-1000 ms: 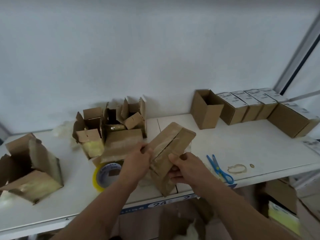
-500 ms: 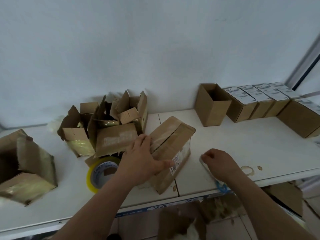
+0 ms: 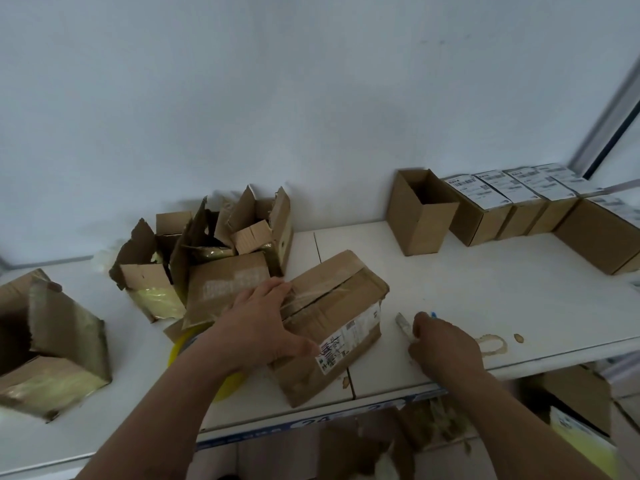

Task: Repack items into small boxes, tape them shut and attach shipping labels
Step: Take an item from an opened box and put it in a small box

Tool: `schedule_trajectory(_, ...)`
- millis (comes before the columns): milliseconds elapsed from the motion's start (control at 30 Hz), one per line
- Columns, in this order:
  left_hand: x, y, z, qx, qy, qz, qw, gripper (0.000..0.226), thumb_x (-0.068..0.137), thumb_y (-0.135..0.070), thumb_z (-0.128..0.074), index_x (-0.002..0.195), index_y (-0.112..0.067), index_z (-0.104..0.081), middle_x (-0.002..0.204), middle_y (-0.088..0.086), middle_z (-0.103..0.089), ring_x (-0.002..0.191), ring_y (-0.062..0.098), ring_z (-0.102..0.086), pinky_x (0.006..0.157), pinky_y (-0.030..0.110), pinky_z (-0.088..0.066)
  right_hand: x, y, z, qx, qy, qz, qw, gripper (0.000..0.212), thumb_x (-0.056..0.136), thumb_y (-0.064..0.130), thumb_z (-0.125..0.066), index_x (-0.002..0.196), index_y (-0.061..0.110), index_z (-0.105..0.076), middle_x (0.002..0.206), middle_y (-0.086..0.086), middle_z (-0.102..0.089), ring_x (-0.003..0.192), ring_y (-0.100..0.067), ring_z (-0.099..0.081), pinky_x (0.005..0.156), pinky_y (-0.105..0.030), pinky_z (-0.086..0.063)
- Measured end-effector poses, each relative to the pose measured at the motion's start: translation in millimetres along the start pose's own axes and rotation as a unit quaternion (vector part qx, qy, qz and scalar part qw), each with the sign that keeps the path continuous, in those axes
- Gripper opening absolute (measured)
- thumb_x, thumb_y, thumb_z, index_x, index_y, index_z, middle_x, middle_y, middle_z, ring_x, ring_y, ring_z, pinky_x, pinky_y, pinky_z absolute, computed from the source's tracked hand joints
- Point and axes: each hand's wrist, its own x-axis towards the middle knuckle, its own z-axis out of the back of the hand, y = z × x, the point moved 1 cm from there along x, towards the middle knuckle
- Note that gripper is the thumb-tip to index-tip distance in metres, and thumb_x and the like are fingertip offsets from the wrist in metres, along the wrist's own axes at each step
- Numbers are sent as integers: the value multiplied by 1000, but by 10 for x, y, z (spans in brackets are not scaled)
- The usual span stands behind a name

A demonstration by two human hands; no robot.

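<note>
Head view: the left hand (image 3: 258, 323) lies on top of the taped box (image 3: 332, 318), fingers spread flat across the tape seam and thumb down the near side, pressing rather than gripping. That box sits on the white table (image 3: 485, 296) near the front edge, tilted at an angle, with a printed label (image 3: 348, 339) on its near side. Just to its right, the right hand (image 3: 445, 346) is curled down on the scissors (image 3: 405, 325); a metal blade tip and a bit of blue handle poke out past the fingers.

Under the left forearm, a yellow tape roll (image 3: 187, 348) shows only in part. Behind it stands a cluster of torn-open boxes (image 3: 221, 258), flaps ragged. At far left, 1 larger open box (image 3: 52, 344) lies on its side. At the back right, an empty upright box (image 3: 420, 213) stands beside a row of labelled boxes (image 3: 498, 202) along the plain pale wall (image 3: 277, 98). A brown ring stain (image 3: 491, 344) marks the tabletop by the right hand. More cardboard sits below the table edge.
</note>
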Motion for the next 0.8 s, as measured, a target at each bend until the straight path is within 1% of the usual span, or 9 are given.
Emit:
schedule_trajectory(100, 14, -8, 6, -6, 11, -6, 1000, 115, 67, -71, -71, 155, -33, -7, 161, -15, -1, 148, 20, -1, 121, 50, -12, 43, -45, 190, 230, -13, -27, 973, 12, 91, 26, -61, 91, 18, -53, 79, -2, -62, 71, -16, -61, 63, -31, -49)
schedule_trajectory(167, 45, -57, 13, -11, -11, -22, 1000, 116, 64, -77, -68, 155, -36, -8, 161, -16, -1, 149, 17, 3, 121, 50, -8, -8, -25, 408, 468, 6, -39, 883, 7, 92, 17, -64, 93, 13, -59, 83, -13, -69, 72, -23, -69, 65, -36, -57)
schedule_trajectory(233, 97, -175, 16, -20, -59, -47, 997, 114, 63, -81, -63, 154, -38, -9, 161, -17, -3, 149, 15, 4, 122, 46, -3, -81, 16, 618, 610, 41, -18, 791, 7, 96, 12, -59, 102, 14, -63, 91, -17, -71, 77, -26, -72, 66, -34, -58)
schedule_trajectory(333, 184, -388, -32, 15, -87, -77, 993, 110, 67, -82, -58, 154, -36, -9, 161, -15, -3, 148, 13, 4, 120, 43, 2, -120, 61, 799, 698, 65, 15, 713, 20, 100, 7, -50, 110, 15, -64, 96, -18, -72, 80, -24, -71, 67, -31, -56)
schedule_trajectory(500, 304, -448, -125, 52, -49, -80, 994, 111, 71, -74, -64, 155, -31, -7, 160, -17, 0, 148, 15, 0, 120, 42, -3, -98, 30, 948, 770, 124, 64, 623, 35, 100, 5, -33, 115, 1, -65, 105, -21, -72, 94, -30, -71, 79, -33, -60)
schedule_trajectory(567, 316, -413, -83, 44, -33, -83, 995, 113, 70, -72, -68, 155, -33, -6, 159, -21, 2, 148, 12, 0, 120, 41, -6, -78, 2, 961, 768, 149, 92, 616, 35, 100, 5, -35, 117, 3, -65, 108, -18, -72, 100, -29, -70, 82, -33, -60)
schedule_trajectory(667, 315, -365, -28, 36, -8, -99, 994, 114, 68, -70, -72, 155, -35, -6, 156, -27, 3, 147, 9, -2, 121, 38, -13, -39, 12, 917, 743, 135, 108, 646, 29, 85, 12, -59, 113, 9, -67, 93, -10, -72, 85, -19, -70, 74, -26, -60)
schedule_trajectory(733, 319, -352, -3, 33, -1, -104, 994, 116, 65, -70, -74, 155, -37, -7, 155, -30, 3, 146, 7, -5, 120, 37, -16, -18, 29, 874, 690, 66, 117, 711, 33, 74, 29, -66, 104, 15, -67, 74, -2, -64, 70, -11, -62, 67, -20, -57)
schedule_trajectory(800, 334, -352, 5, 37, 0, -109, 993, 116, 64, -70, -74, 154, -38, -8, 155, -30, 3, 146, 6, -6, 119, 35, -15, 14, 51, 834, 626, -15, 125, 770, 18, 83, 33, -66, 96, 19, -67, 64, 4, -62, 61, -7, -58, 61, -16, -53)
